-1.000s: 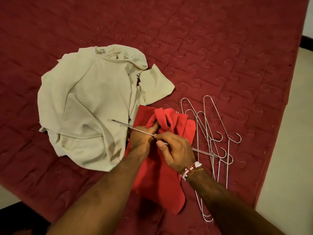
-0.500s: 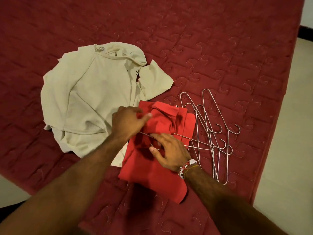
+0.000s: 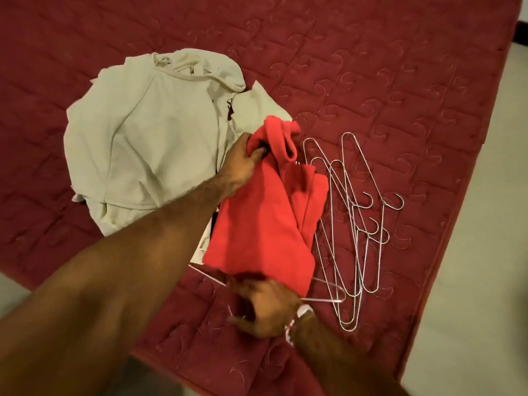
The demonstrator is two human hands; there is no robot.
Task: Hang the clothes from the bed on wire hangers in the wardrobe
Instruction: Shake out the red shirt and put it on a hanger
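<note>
The red shirt [image 3: 265, 224] lies on the bed [image 3: 400, 81], its bunched collar gripped by the left hand [image 3: 243, 164]. At its hem the blurred right hand [image 3: 265, 307] seems to clutch a hanger [image 3: 328, 294]. The step is fitting shirt to hanger; next the hanger must slide up inside toward the collar. Half a second ago it crossed the shirt's middle.

L hand [image 3: 242, 164] grips red shirt [image 3: 263, 224]; R hand [image 3: 267, 308] holds wire hanger [image 3: 328, 300].

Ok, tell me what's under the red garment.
A wire hanger pokes out below the red garment, and a pale garment runs under its left side. The hanger's middle is covered.
</note>
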